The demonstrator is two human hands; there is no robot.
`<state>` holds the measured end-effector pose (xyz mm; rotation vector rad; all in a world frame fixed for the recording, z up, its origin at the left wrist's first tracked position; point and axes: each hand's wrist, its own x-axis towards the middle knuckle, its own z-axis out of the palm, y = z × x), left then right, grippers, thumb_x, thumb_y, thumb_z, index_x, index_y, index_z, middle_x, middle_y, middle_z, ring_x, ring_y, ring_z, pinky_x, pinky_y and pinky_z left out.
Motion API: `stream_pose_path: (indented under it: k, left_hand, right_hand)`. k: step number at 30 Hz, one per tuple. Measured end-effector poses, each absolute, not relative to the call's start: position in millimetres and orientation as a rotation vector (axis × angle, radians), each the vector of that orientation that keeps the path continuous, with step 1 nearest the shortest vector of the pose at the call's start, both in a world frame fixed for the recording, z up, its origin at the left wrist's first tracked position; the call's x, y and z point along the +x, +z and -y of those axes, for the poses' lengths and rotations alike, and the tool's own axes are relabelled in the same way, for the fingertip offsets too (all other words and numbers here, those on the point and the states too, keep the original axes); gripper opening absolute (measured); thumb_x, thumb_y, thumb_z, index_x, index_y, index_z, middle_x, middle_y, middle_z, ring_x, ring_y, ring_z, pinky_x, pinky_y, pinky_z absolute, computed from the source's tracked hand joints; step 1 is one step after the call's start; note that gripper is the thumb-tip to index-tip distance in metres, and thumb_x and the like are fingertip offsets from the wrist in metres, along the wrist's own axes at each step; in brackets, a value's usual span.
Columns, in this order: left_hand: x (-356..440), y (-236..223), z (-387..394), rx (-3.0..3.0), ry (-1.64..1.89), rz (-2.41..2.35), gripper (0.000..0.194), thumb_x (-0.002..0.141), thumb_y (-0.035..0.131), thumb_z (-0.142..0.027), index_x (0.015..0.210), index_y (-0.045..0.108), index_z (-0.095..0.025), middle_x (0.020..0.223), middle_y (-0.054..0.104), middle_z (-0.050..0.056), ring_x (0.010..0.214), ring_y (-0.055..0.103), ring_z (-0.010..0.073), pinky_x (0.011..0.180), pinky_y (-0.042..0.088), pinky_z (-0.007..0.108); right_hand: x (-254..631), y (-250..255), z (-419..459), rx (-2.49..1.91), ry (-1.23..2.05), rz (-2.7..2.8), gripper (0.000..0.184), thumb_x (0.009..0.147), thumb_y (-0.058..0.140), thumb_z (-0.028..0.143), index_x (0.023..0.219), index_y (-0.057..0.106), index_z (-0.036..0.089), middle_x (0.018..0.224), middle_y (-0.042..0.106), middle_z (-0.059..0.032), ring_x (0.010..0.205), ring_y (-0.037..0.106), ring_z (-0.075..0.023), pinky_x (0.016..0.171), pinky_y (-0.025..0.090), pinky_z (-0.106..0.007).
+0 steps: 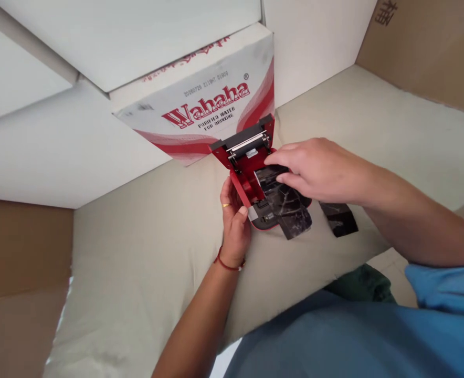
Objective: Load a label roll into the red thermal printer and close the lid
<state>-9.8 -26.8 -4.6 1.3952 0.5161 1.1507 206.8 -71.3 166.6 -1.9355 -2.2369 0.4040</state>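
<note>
A small red and black portable printer stands with its lid raised, showing a metal and black roller inside the lid. My left hand grips the printer's left side, thumb at the front corner beside a grey patch. Above the open compartment, my right hand pinches a black marbled strip by its upper end. The strip hangs down over the printer's front right and hides part of it. Another black marbled piece shows on the cloth below my right forearm; whether it joins the strip is hidden.
Behind the printer stands a white and red Wahaha water carton, close to the raised lid. White boxes line the back. Brown cardboard stands on the left and more cardboard at the right. Pale cloth covers the table.
</note>
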Motion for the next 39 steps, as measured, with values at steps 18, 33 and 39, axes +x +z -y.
stream_pose_path:
  k: [18, 33, 39]
  left_hand:
    - [-16, 16, 55, 2.580, 1.464, -0.569, 0.054, 0.103, 0.062, -0.041, 0.153, 0.063, -0.022, 0.126, 0.071, 0.011, 0.138, 0.064, 0.0310, 0.133, 0.035, 0.054]
    - [-15, 11, 55, 2.570, 1.721, -0.613, 0.053, 0.106, 0.057, -0.047, 0.154, 0.054, -0.025, 0.125, 0.074, 0.010, 0.141, 0.065, 0.0308, 0.132, 0.037, 0.055]
    - [-15, 11, 54, 2.548, 1.718, -0.608, 0.051, 0.107, 0.056, -0.043, 0.153, 0.056, -0.022, 0.124, 0.074, 0.011, 0.144, 0.063, 0.0295, 0.132, 0.038, 0.054]
  right_hand:
    - [179, 132, 30, -2.098, 0.230, 2.356, 0.041, 0.108, 0.045, 0.021, 0.133, 0.076, 0.025, 0.137, 0.078, -0.0129, 0.103, 0.076, -0.0289, 0.067, 0.040, -0.034]
    - [177, 141, 28, -2.117, 0.262, 2.430, 0.037, 0.104, 0.048, 0.015, 0.134, 0.071, 0.017, 0.119, 0.081, -0.0173, 0.094, 0.076, -0.0273, 0.067, 0.040, -0.033]
    - [183, 138, 27, -2.090, 0.345, 2.399, 0.034, 0.099, 0.056, 0.016, 0.128, 0.073, 0.019, 0.122, 0.082, -0.0156, 0.094, 0.077, -0.0284, 0.067, 0.042, -0.033]
